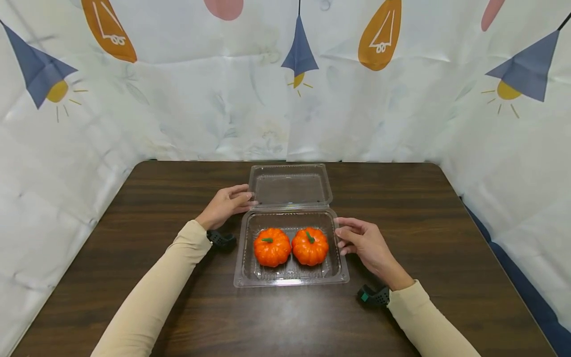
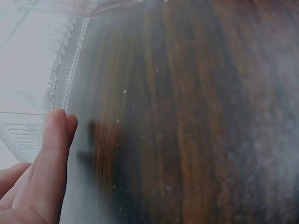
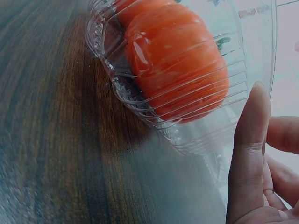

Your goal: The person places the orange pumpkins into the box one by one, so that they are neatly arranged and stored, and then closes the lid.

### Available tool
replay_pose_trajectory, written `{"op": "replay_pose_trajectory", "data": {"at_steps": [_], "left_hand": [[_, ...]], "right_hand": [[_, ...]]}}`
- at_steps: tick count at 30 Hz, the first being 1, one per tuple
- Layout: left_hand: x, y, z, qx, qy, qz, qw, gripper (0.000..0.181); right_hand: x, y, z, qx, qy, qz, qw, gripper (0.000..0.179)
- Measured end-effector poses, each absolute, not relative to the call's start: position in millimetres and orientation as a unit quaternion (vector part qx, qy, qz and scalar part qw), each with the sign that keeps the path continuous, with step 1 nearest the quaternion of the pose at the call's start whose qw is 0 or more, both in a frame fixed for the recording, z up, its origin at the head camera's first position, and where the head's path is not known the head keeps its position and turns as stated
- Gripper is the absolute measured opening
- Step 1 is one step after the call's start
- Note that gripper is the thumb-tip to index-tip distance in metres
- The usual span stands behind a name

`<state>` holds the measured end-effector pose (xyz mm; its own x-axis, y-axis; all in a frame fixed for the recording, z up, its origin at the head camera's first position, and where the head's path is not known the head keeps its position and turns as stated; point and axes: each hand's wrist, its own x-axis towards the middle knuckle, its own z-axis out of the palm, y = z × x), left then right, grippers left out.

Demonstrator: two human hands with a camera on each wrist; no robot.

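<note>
A clear plastic clamshell container [image 1: 292,283] stands on the table with its lid [image 1: 290,184] folded back, away from me. Inside the base sit two small orange pumpkins with green stems, the left pumpkin [image 1: 272,250] beside the right pumpkin [image 1: 314,253]. My left hand [image 1: 226,204] is at the lid's left edge near the hinge, fingers extended and fingertips right at the plastic. At the base's right rim is my right hand [image 1: 363,244], its fingers loosely bent and fingertips against the edge. In the right wrist view, a pumpkin [image 3: 177,65] shows through the ribbed wall, close to a finger.
The dark wood-grain table [image 1: 437,213] reaches back to a pale printed curtain [image 1: 200,109], which also hangs along both sides. Black bands are on both wrists, the left band [image 1: 221,240] close to the container's left side.
</note>
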<state>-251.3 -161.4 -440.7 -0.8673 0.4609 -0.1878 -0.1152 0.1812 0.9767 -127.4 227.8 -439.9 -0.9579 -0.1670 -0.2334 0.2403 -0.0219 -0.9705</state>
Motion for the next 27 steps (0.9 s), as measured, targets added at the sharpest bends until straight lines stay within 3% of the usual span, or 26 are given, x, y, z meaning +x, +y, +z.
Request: {"op": "replay_pose_trajectory", "data": {"at_steps": [7, 27], "left_hand": [[-250.7, -161.4, -439.9, 0.123, 0.732, 0.626, 0.240, 0.061], [-251.8, -161.1, -428.9, 0.141, 0.714, 0.654, 0.205, 0.060]], "right_hand": [[-126.7, 228.4, -440.9, 0.030, 0.684, -0.713, 0.150, 0.052], [-126.4, 226.4, -440.5, 0.023, 0.679, -0.720, 0.139, 0.050]]}}
